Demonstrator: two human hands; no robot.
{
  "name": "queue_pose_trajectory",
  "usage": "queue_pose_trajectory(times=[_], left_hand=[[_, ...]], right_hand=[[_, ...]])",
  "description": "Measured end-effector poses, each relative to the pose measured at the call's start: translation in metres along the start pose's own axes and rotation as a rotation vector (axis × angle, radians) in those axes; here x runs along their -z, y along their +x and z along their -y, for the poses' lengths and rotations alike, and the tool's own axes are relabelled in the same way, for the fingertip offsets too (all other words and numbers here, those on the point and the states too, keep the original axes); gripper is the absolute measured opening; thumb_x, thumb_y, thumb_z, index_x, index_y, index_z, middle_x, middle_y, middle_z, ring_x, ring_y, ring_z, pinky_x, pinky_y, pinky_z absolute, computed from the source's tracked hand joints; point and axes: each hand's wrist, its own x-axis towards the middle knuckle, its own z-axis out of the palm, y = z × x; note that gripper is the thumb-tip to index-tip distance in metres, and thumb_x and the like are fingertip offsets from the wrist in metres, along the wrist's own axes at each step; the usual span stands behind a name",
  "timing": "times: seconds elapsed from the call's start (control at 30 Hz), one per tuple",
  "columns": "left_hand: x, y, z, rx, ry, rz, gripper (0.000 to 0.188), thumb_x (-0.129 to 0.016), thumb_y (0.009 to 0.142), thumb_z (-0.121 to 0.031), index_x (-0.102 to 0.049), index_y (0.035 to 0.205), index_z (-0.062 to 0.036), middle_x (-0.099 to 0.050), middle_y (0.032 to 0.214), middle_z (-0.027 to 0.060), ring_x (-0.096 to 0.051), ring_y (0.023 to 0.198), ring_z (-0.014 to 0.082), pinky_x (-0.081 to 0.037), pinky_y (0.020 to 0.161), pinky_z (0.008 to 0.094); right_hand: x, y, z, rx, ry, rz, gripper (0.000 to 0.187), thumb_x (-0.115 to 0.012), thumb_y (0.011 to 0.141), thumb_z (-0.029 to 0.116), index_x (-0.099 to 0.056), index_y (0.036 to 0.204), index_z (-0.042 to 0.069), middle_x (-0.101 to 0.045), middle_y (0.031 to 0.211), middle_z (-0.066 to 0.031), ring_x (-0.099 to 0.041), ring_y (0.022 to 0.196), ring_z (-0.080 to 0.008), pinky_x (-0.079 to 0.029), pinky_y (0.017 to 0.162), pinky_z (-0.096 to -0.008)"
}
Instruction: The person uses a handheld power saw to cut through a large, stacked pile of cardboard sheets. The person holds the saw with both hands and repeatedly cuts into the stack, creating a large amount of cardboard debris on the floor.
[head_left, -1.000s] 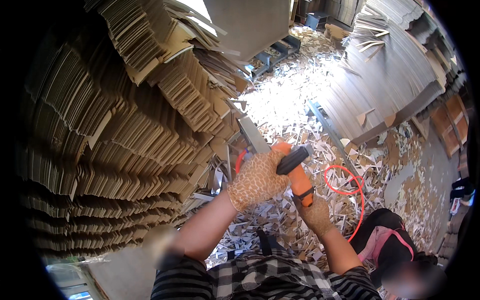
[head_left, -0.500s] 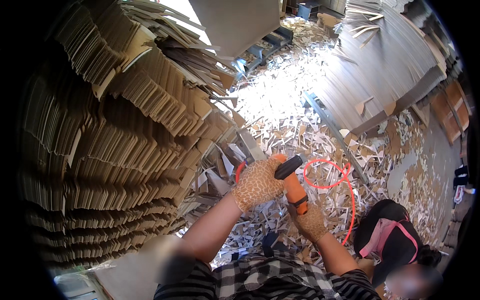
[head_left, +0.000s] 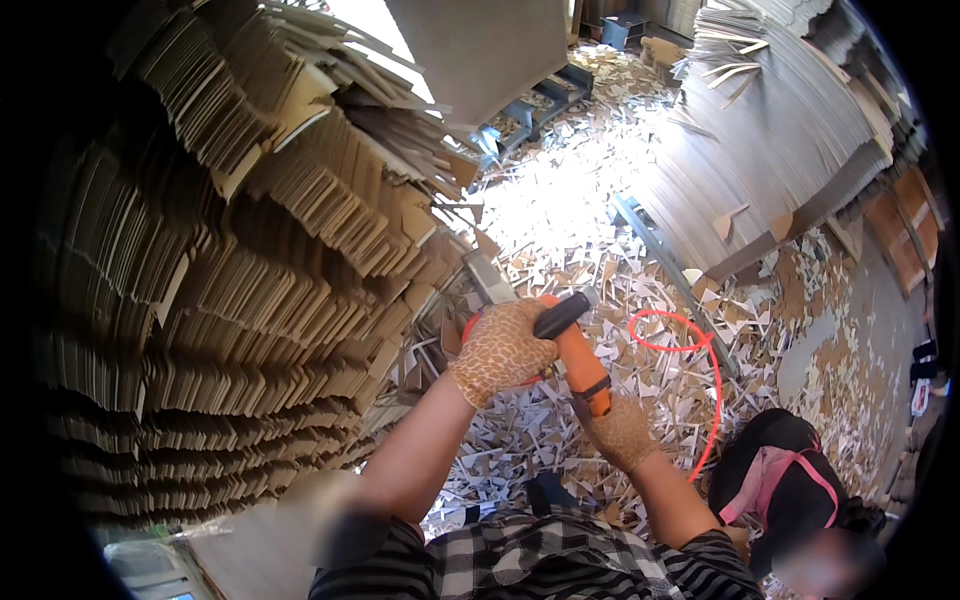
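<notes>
So the orange power tool [head_left: 578, 362] is right in the middle of everything, held up in front of a huge stack of cardboard sheets [head_left: 250, 280]. It's got a black handle sticking out near the top and a flat metal blade [head_left: 490, 280] poking out toward the stack, with the blade end right against the edges of the sheets. Both hands wear speckled tan work gloves. The left hand [head_left: 503, 348] is wrapped tight around the upper part of the tool near the black handle, and the right hand [head_left: 622, 430] is clamped on the lower end of the orange body, so both are closed on the same tool, one above the other.

A thin red hose [head_left: 700, 380] loops off from the tool area across the floor [head_left: 560, 220] and curls back down to the lower right. The floor is completely littered with pale cardboard scraps [head_left: 560, 240], brightly lit in the middle. Over on the far right there's another big pile of flat grey-brown sheets [head_left: 760, 160] leaning at an angle. Down in the bottom right corner another person [head_left: 790, 490] is crouched low in dark clothes with pink straps. The wearer's checked shirt [head_left: 520, 560] shows along the bottom edge.
</notes>
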Motion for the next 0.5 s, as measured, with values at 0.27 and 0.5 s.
queue_pose_trajectory(times=[0.27,0.5], left_hand=[[-0.016,-0.057,-0.025,0.020,-0.053,0.092,0.030,-0.066,0.076,-0.014,-0.066,0.103,0.0003,-0.067,0.080,0.0198,-0.069,0.077,0.0304,-0.053,0.070,0.0404],[0.005,-0.102,-0.047,0.066,0.005,0.007,0.036,-0.064,0.079,-0.013,-0.061,0.113,-0.0021,-0.068,0.089,0.0215,-0.069,0.086,0.0358,-0.053,0.077,0.0452]], right_hand=[[-0.005,-0.055,-0.009,-0.142,0.153,-0.060,0.032,-0.070,0.084,0.032,-0.068,0.093,0.001,-0.068,0.080,-0.0229,-0.067,0.078,-0.0415,-0.052,0.068,-0.0459],[-0.005,-0.045,0.002,-0.050,-0.104,0.059,0.028,-0.067,0.077,0.025,-0.068,0.097,0.005,-0.069,0.084,-0.0228,-0.067,0.084,-0.0432,-0.053,0.075,-0.0489]])
